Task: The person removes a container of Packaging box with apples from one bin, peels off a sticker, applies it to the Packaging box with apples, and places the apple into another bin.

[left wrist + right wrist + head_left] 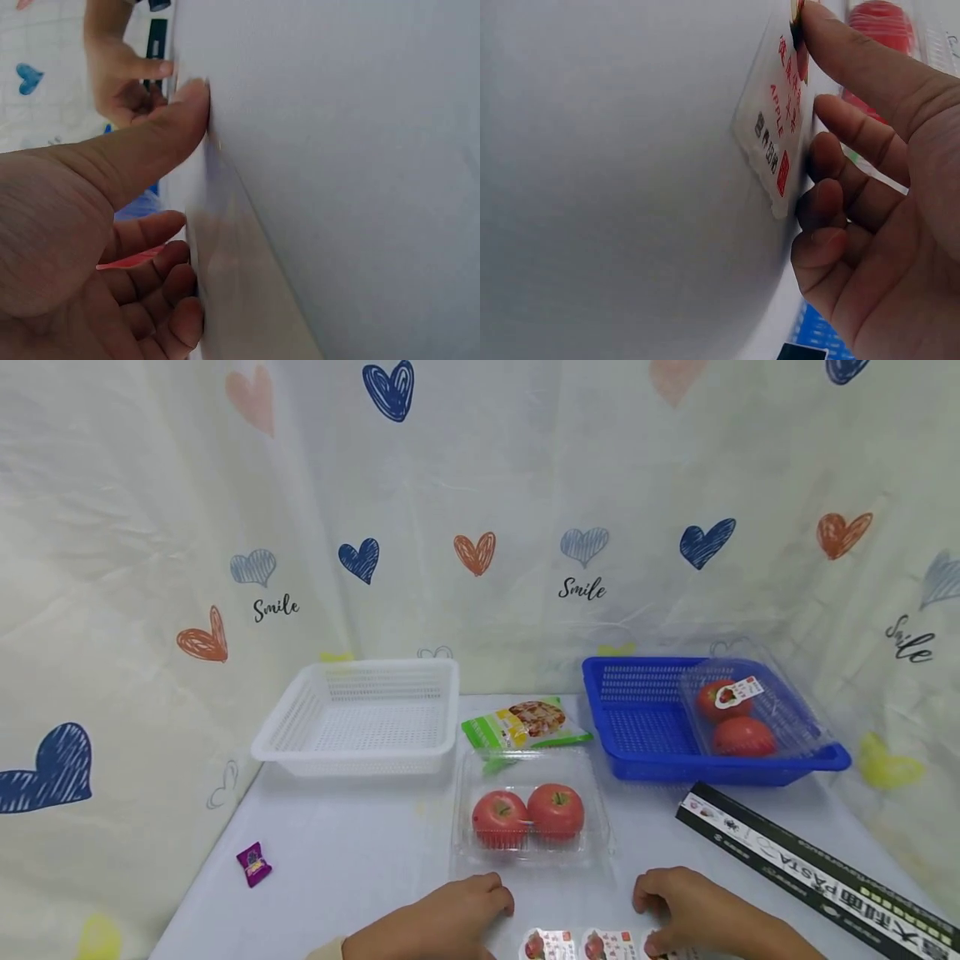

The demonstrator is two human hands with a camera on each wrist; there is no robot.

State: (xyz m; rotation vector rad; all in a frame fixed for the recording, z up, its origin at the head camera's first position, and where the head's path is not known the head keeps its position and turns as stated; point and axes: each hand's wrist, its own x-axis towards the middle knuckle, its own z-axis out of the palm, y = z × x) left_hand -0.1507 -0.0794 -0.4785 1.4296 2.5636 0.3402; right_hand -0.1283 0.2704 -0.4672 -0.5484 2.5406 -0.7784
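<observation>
- Right hand [705, 914] pinches the apple label strip [592, 945] (red lettering) just in front of the clear apple box [531, 810].
- Left hand [442, 918], fingers loosely curled, rests on the table [352, 860] left of that strip, holding nothing.

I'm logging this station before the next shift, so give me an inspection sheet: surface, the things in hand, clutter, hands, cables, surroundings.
Surface: white table, covered in plain cloth.
Things in hand: strip of apple labels at the near edge; clear clamshell holding two red apples just beyond it.
Clutter: white basket, blue basket with a second apple clamshell, green snack packet, purple candy, black pasta box.
Hands: left hand rests on the table, fingers relaxed; right hand touches the labels, thumb on a label's edge.
Cables: nothing seen.
Surroundings: heart-print curtain reading "Smile".
</observation>
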